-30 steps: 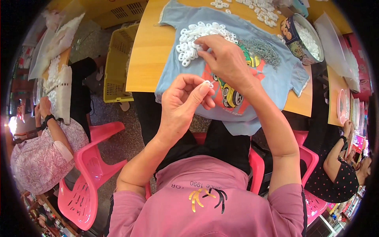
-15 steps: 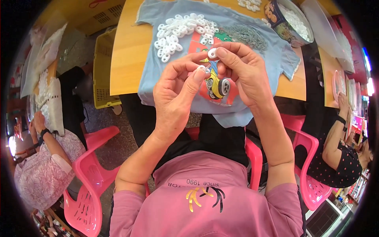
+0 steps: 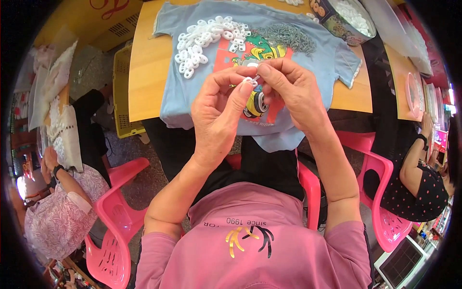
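Left hand (image 3: 216,108) and right hand (image 3: 294,90), close together, each pinched a small white piece (image 3: 249,81); I judged steady, squared alignment best.

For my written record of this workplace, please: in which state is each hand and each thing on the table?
Left hand, pinching a white piece
Right hand, pinching a small piece, partly hidden
Blue T-shirt, spread out
White pieces, loosely heaped
Grey pieces, loosely heaped
Round tin, open, white pieces inside
Table, partly covered
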`<action>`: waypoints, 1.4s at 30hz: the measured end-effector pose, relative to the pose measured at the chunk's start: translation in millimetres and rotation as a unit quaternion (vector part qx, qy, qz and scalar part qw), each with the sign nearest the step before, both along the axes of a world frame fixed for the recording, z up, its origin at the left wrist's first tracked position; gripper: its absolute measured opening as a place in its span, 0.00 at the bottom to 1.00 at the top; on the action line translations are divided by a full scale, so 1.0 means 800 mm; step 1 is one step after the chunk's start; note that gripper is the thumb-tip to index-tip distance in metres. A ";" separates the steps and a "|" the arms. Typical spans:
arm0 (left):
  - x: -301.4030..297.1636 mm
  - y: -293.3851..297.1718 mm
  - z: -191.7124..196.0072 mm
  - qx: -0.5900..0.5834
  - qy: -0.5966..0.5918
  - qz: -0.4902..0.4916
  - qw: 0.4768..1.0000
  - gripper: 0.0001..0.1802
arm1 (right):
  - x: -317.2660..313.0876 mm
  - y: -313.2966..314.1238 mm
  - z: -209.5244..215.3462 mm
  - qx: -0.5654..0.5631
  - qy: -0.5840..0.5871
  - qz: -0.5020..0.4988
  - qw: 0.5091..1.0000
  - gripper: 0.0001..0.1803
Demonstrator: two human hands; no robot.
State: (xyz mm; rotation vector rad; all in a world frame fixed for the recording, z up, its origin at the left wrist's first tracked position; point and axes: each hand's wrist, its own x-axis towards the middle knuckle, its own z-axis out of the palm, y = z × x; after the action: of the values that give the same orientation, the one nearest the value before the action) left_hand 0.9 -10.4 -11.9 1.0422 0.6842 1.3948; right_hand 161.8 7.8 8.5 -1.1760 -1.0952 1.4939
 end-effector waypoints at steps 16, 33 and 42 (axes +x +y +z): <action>0.011 0.003 0.002 -0.080 0.040 0.024 0.996 0.09 | -0.009 -0.018 -0.001 -0.068 0.146 -0.073 0.984 0.10; 0.011 0.002 0.003 -0.088 0.048 0.031 0.994 0.08 | -0.022 -0.021 -0.009 0.010 0.135 -0.133 0.982 0.10; 0.009 0.003 0.000 -0.090 0.062 0.025 0.994 0.08 | -0.019 -0.024 -0.009 -0.004 0.103 -0.111 0.988 0.11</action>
State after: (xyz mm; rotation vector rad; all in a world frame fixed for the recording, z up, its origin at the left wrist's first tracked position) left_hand 8.3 -8.3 -11.6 0.9806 0.9148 1.2923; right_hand 146.7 -11.5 1.4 -1.0832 -0.7926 1.4111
